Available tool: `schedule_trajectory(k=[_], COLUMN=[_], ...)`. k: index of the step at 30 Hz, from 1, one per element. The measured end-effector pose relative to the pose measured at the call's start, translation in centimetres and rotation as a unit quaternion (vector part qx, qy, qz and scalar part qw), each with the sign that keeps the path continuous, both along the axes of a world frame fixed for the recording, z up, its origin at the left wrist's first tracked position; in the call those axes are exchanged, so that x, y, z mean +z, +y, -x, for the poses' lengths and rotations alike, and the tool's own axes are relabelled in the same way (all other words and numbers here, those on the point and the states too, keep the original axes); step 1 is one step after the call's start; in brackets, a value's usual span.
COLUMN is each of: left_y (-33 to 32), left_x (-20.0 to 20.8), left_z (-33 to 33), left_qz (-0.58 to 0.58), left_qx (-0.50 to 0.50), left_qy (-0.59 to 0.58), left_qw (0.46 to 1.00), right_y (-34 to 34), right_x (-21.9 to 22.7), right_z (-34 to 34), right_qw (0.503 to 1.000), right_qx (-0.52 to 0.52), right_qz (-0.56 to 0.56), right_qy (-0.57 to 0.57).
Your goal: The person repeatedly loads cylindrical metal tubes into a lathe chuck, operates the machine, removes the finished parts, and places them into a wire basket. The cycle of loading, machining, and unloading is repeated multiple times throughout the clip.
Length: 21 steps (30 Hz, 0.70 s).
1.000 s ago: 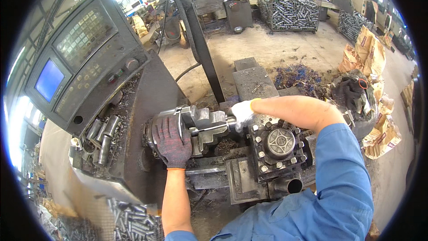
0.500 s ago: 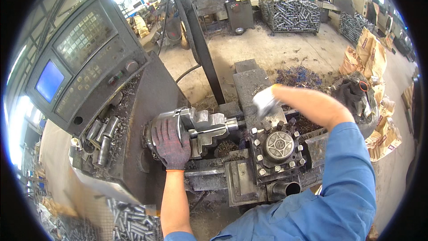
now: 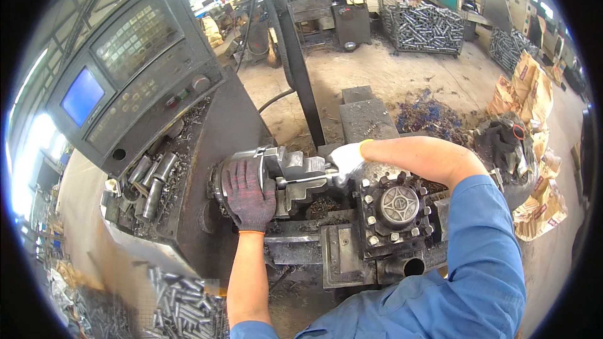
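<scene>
My left hand (image 3: 250, 194), in a dark knitted glove with an orange cuff, lies flat with fingers stretched over the round lathe chuck (image 3: 221, 179). Stepped jaws (image 3: 301, 167) stand out from the chuck's face. A shiny metal cylinder (image 3: 331, 174) pokes out between them, its end partly covered by my right hand (image 3: 347, 160). That hand wears a white glove with a yellow cuff and is slightly blurred, its fingers curled around the cylinder's end. The square tool turret (image 3: 398, 207), ringed with bolts, sits just right of and nearer than my right hand.
A control panel (image 3: 116, 81) with a blue screen rises at the left. Several metal cylinders (image 3: 158, 182) lie on the ledge below it. Wire bins of metal parts stand at the lower left (image 3: 182, 304) and far back (image 3: 424, 28). Brown paper bags (image 3: 534, 91) are at the right.
My right hand has moved left and a little nearer, from above the turret to the cylinder's end. My left hand stays on the chuck. The whole view has shifted slightly.
</scene>
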<state>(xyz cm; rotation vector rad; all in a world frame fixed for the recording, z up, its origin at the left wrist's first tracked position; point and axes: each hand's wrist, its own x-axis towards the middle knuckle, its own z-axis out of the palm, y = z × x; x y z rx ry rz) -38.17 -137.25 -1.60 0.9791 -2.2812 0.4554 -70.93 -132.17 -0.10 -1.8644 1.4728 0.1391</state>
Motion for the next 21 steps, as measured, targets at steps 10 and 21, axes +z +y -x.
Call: schedule_trajectory(k=[10,21], left_y=[0.1,2.9], left_x=[-0.6,1.5], left_z=[-0.2,-0.6], left_qz=[-0.003,-0.054], left_qx=[-0.001,-0.043], left_qy=[0.030,0.080], left_qw=[1.000,0.994], right_y=[1.5,17.7], right_x=[0.5,15.2], right_z=[0.4,-8.1], right_qw=[0.988,0.838], right_qx=[0.002,-0.246], right_qz=[0.012,0.309], right_qy=[0.154,0.376])
